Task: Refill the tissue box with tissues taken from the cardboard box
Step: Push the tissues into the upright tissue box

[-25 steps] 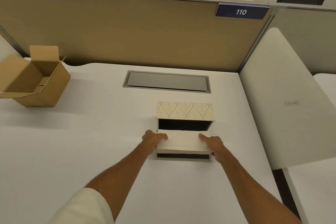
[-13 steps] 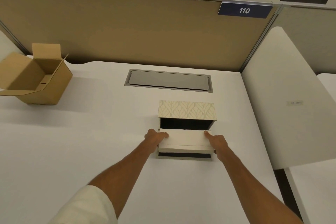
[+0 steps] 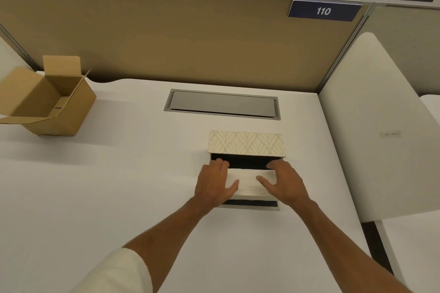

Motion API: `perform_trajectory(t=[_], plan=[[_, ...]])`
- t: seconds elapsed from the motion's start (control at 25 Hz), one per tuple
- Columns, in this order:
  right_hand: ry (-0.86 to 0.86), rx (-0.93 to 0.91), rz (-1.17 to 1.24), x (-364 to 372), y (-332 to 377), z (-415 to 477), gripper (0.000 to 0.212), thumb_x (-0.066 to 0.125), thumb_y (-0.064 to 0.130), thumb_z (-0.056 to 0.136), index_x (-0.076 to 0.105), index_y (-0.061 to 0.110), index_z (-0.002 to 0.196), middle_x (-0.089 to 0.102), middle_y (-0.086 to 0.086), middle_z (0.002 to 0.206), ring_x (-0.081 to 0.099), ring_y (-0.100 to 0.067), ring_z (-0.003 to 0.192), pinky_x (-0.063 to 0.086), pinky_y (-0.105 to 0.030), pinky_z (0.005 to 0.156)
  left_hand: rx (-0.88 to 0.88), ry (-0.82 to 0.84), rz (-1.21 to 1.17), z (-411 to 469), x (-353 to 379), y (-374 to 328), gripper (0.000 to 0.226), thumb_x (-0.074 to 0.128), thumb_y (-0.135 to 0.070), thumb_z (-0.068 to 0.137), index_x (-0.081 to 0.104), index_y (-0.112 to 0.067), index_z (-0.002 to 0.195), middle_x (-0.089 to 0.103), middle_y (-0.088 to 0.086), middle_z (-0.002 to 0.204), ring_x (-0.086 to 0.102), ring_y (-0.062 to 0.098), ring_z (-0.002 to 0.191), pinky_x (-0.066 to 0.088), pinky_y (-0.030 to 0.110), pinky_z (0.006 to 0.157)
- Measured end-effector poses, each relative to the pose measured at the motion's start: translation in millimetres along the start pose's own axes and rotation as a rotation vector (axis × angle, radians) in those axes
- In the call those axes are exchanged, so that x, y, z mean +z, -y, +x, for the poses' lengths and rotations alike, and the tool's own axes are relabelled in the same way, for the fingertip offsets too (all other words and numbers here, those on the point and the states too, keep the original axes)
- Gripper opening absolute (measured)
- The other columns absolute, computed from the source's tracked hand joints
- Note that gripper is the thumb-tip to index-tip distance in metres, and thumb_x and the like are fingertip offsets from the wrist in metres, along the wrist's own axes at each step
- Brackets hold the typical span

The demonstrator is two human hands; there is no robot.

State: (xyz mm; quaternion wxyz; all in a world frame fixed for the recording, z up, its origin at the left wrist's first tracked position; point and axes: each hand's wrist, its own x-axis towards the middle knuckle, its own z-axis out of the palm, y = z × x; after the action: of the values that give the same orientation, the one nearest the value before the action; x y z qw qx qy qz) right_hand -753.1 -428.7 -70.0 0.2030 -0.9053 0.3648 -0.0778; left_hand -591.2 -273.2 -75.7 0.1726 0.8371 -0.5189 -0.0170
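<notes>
The leaf-patterned cream tissue box (image 3: 246, 143) lies open at centre-right of the white desk (image 3: 119, 185), a white tissue stack (image 3: 247, 179) across its dark opening. The left hand (image 3: 214, 184) and right hand (image 3: 284, 182) press flat, fingers spread, on the stack's ends, apparently gripping nothing. The open brown cardboard box (image 3: 50, 100) sits well apart at ten o'clock.

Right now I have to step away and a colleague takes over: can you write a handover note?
Left hand and right hand: both pressed flat on the white tissue pack, one at each end.
Tissue pack sits in the open tissue box, whose patterned lid is up.
Cardboard box, flaps open, stands far left on the desk; no tissues show inside.
Done: pack placed in the box.
Left: seat it fully, close the lid.
</notes>
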Motion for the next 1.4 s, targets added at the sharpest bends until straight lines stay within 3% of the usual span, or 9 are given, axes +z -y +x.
perform_trajectory(t=[0.08,0.16,0.24,0.4,0.6,1.24,1.4], plan=[[0.236,-0.095,-0.126,-1,1,8,0.092,0.067,0.069,0.065,0.041,0.019,0.138,0.051,-0.001,0.139,0.051,-0.02,0.122,0.046,-0.032,0.097,0.179,0.227,-0.024,4,3,4,0.09,0.064,-0.067,0.067,0.041,-0.012,0.135,0.051,0.006,0.132,0.051,0.025,0.117,0.043,0.036,0.096],[0.401,-0.127,-0.289,0,1,17,0.114,0.072,0.071,0.055,0.026,0.018,0.146,0.041,-0.003,0.147,0.045,-0.022,0.129,0.042,-0.036,0.104,0.188,0.441,0.071,14,4,8,0.122,0.073,-0.071,0.054,0.02,-0.011,0.147,0.033,0.008,0.149,0.036,0.026,0.133,0.031,0.04,0.112],[0.477,-0.159,-0.417,5,-1,24,0.121,0.078,0.067,0.051,0.022,0.017,0.146,0.041,-0.004,0.146,0.045,-0.023,0.127,0.041,-0.037,0.105,0.179,0.518,0.182,25,8,10,0.134,0.082,-0.065,0.048,0.011,-0.011,0.149,0.03,0.009,0.148,0.034,0.027,0.132,0.029,0.042,0.114],[0.544,-0.178,-0.509,18,-7,29,0.116,0.084,0.057,0.051,0.023,0.017,0.141,0.044,-0.005,0.14,0.048,-0.022,0.121,0.042,-0.035,0.104,0.149,0.615,0.277,38,19,14,0.129,0.089,-0.049,0.048,0.014,-0.011,0.145,0.04,0.012,0.14,0.043,0.027,0.123,0.037,0.04,0.108],[0.492,-0.214,-0.517,23,-10,30,0.107,0.086,0.048,0.052,0.028,0.018,0.136,0.051,-0.006,0.132,0.054,-0.022,0.115,0.046,-0.035,0.099,0.12,0.669,0.286,41,27,17,0.113,0.087,-0.034,0.055,0.02,-0.014,0.143,0.05,0.011,0.129,0.052,0.026,0.111,0.045,0.037,0.096],[0.43,-0.248,-0.491,22,-9,26,0.094,0.082,0.042,0.059,0.031,0.017,0.134,0.055,-0.004,0.125,0.057,-0.021,0.105,0.049,-0.032,0.092,0.173,0.626,0.236,43,31,26,0.107,0.087,-0.033,0.054,0.025,-0.015,0.14,0.053,0.009,0.125,0.055,0.025,0.105,0.047,0.037,0.091],[0.42,-0.245,-0.483,24,-12,25,0.095,0.081,0.042,0.059,0.03,0.017,0.135,0.054,-0.004,0.127,0.056,-0.021,0.108,0.048,-0.031,0.094,0.148,0.646,0.247,43,36,25,0.112,0.086,-0.032,0.053,0.021,-0.016,0.142,0.05,0.009,0.129,0.052,0.026,0.111,0.044,0.039,0.097]])
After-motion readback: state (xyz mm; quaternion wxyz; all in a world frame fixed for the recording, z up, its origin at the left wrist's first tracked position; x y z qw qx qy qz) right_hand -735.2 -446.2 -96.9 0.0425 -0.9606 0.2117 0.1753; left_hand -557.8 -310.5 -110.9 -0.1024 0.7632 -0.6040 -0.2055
